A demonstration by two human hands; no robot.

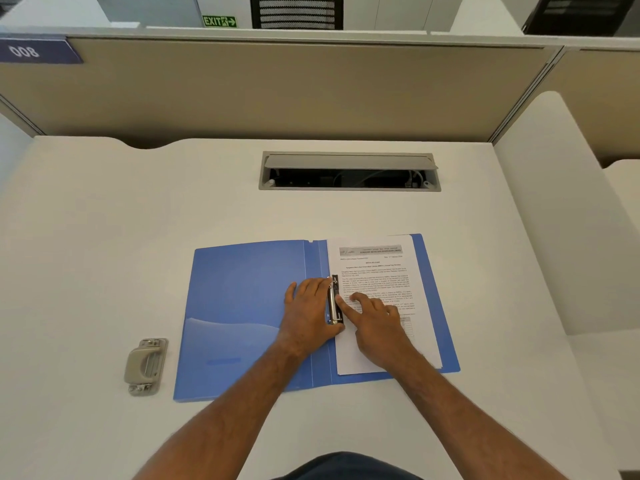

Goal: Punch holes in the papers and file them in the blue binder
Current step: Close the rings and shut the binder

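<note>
Lying open and flat on the white table (104, 237), the blue plastic binder (242, 289) sits directly under both hands. Left hand (311, 306) rests palm-down on the inside of the left cover, fingers straight and together, fingertips reaching the metal clip mechanism (334, 299) at the spine; thumb lies along the near end of that mechanism. Right hand (377, 323) rests on the stack of white printed papers (377, 268), which lies on the right cover just right of the clip. Its index finger is extended and presses the paper edge right beside the clip; the other fingers are loosely bent on the sheet and grip nothing. The two hands are close, separated only by the clip bar. Whether the papers are threaded onto the clip prongs cannot be told from this view. Paper stack is slightly skewed, lower right corner near the binder's right edge, top edge near the cover's far edge.

Left of the left hand and well apart from it, just off the binder's near left corner, stands a grey metal hole punch (146, 366), untouched. Beyond both hands, a grey cable hatch (349, 161) is set into the table, flap raised. A beige partition panel (277, 88) backs the table.
</note>
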